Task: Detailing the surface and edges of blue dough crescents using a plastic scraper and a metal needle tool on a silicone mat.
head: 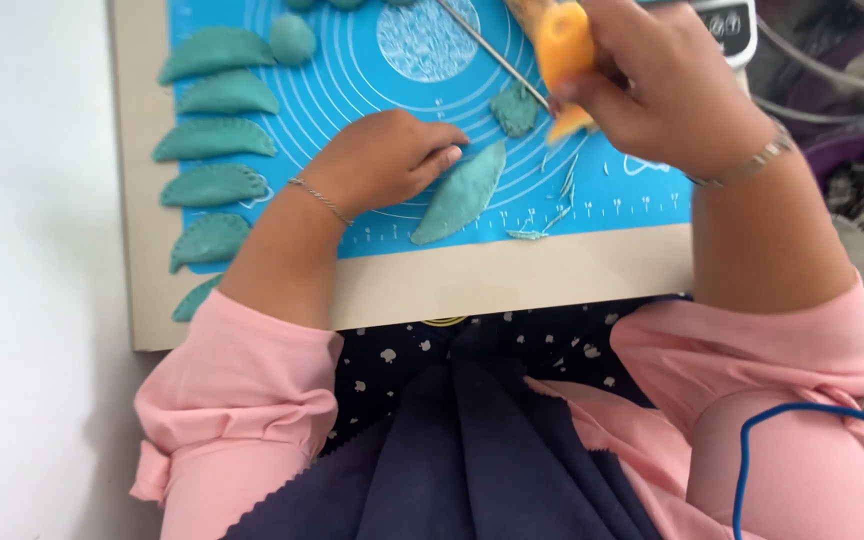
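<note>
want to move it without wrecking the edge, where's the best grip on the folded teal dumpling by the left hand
Take the folded teal dumpling by its thick, curved middle, coming from above, with the grip across the belly. It lies flat and slanted on the blue mat, the left hand pressing its upper left side. The pointed tips look thin and probably bend.

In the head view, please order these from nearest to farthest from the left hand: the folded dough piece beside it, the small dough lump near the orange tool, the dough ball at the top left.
From the left hand:
1. Folded dough piece, touching its fingertips, on the right.
2. Small dough lump, farther up and right.
3. Dough ball, top left of the blue mat.
</note>
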